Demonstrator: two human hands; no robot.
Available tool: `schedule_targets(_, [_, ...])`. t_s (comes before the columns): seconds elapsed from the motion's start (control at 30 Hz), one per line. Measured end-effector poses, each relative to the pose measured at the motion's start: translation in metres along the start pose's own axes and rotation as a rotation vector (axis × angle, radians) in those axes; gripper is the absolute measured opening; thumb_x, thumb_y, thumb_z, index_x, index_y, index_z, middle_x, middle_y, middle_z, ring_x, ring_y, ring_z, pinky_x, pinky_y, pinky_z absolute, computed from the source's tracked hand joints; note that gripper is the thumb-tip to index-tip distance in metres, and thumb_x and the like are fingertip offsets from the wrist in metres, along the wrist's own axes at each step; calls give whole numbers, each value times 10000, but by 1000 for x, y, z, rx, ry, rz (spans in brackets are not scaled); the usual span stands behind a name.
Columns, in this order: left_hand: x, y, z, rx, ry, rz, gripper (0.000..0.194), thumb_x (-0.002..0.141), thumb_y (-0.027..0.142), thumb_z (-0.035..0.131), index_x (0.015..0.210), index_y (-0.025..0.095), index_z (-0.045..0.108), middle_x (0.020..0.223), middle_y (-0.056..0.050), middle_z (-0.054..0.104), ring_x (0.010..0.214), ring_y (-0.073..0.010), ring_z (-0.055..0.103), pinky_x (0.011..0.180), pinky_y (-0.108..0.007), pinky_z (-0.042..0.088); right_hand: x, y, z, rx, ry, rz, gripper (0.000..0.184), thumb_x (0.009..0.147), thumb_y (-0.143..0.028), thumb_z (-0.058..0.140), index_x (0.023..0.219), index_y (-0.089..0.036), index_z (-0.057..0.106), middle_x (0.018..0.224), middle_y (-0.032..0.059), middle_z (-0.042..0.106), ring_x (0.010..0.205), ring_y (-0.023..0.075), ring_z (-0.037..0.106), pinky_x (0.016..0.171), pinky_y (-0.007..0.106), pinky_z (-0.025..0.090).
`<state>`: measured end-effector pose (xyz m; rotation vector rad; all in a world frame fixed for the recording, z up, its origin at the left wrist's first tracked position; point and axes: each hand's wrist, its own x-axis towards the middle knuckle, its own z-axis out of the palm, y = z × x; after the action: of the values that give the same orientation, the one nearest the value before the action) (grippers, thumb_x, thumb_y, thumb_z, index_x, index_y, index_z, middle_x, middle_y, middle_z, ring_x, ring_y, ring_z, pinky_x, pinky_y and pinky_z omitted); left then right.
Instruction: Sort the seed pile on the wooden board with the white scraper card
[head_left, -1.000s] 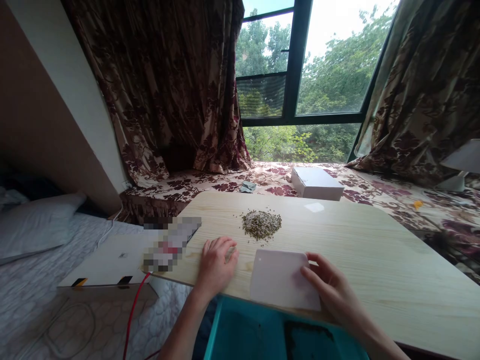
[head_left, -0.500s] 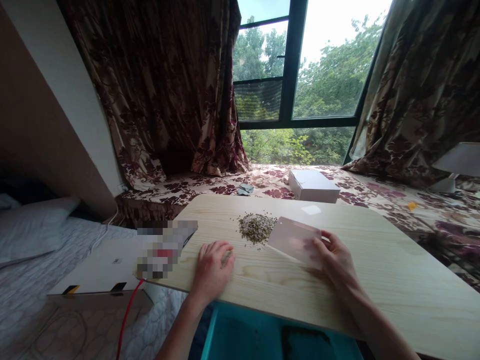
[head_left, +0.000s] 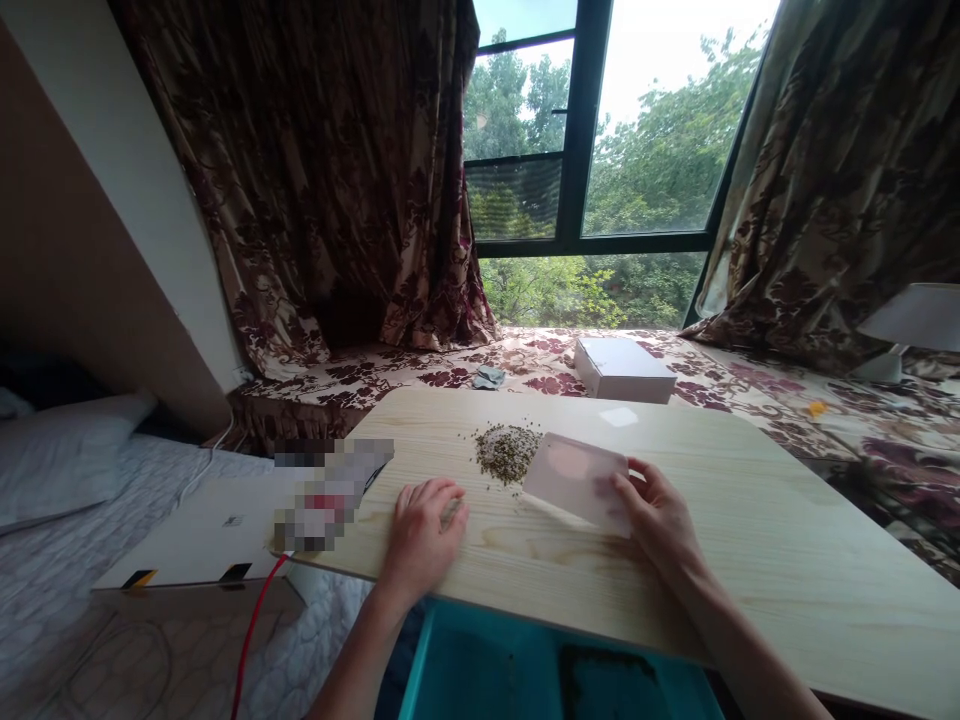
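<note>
A heap of small greenish-brown seeds or grains [head_left: 504, 453], mixed with something white, lies on the pale wood-grain table [head_left: 525, 580]. My right hand [head_left: 660, 512] pinches the right end of a translucent plastic scraper sheet [head_left: 574, 480], thumb on top. The sheet is tilted, and its left edge meets the heap's right side. My left hand [head_left: 427, 525] rests on the tabletop left of the heap and nearer to me, holding nothing that I can see, thumb apart from its bent fingers.
Below the table's near edge is a turquoise tub [head_left: 480, 660] with a dark patch inside. A flat white box [head_left: 202, 520] and a red cord [head_left: 255, 630] are at left. Behind the table, a white box [head_left: 626, 370] and a small grey-blue cloth [head_left: 488, 377] lie on the sill.
My right hand has moved slightly left with the plastic sheet, which now reaches further over the heap's right side. My left hand stays in nearly the same place.
</note>
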<state>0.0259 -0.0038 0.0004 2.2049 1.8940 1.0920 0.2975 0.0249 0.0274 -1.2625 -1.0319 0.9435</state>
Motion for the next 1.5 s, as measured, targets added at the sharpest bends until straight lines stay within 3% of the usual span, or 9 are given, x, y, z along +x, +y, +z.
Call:
schedule_targets(0.23, [0,-1,1,2,10,7,174,820,260,514,933,248,646,1038,-26,672,1011,-206,578,995,-443,360,-5,-4,0,7,-82,30,503,611,-509,708,966,-190,550,765,78,736,644,217,689,464,254,516])
schedule_targets(0.4, [0,-2,2,2,10,18,166,820,260,515,924,244,644,1035,-25,673,1002,-201,580,980,-431,373,-6,-5,-5,-2,-10,29,513,596,-501,717,964,-186,548,758,82,732,639,228,688,466,267,513])
schedule_targets(0.53, [0,-2,2,6,6,10,165,824,262,513,929,249,640,1042,-19,673,1010,-202,580,983,-437,367,-9,-3,-3,-7,-24,48,524,579,-500,729,960,-192,542,745,74,727,659,226,684,487,271,515])
schedule_targets(0.73, [0,-2,2,10,0,1,169,826,267,509,938,258,635,1057,-15,669,1021,-204,577,999,-451,349,-22,1,7,23,-171,73,531,600,-537,720,963,-200,530,742,62,717,627,207,669,473,257,497])
schedule_targets(0.97, [0,-1,1,-3,-14,-5,181,835,271,488,943,253,632,1068,-27,665,1029,-206,568,1013,-470,327,-68,1,13,59,-359,86,427,684,-528,675,944,-209,564,710,42,703,599,178,652,481,240,481])
schedule_targets(1.07, [0,-1,1,-6,-21,1,181,833,270,489,941,251,633,1065,-27,666,1026,-207,568,1003,-467,339,-63,-4,8,36,-329,56,447,676,-544,671,955,-209,572,699,48,702,565,180,643,445,243,474])
schedule_targets(1.13, [0,-1,1,-7,-20,0,180,834,272,490,941,249,633,1063,-28,666,1025,-208,569,1001,-468,342,-44,-11,2,20,-266,1,490,627,-555,698,935,-201,557,714,64,708,586,200,656,468,270,502])
schedule_targets(1.33, [-1,-2,3,-16,-6,-15,181,829,274,499,944,257,638,1066,-28,668,1034,-210,571,1016,-482,330,17,-18,-4,-81,-1,-69,446,651,-465,667,965,-178,531,763,95,725,685,226,681,506,283,523])
schedule_targets(1.5, [-2,-1,2,-19,-2,-15,182,824,268,503,943,257,641,1069,-32,666,1036,-214,574,1056,-512,292,18,-2,0,-55,25,-54,448,654,-443,659,988,-175,528,775,97,729,695,232,691,502,285,532])
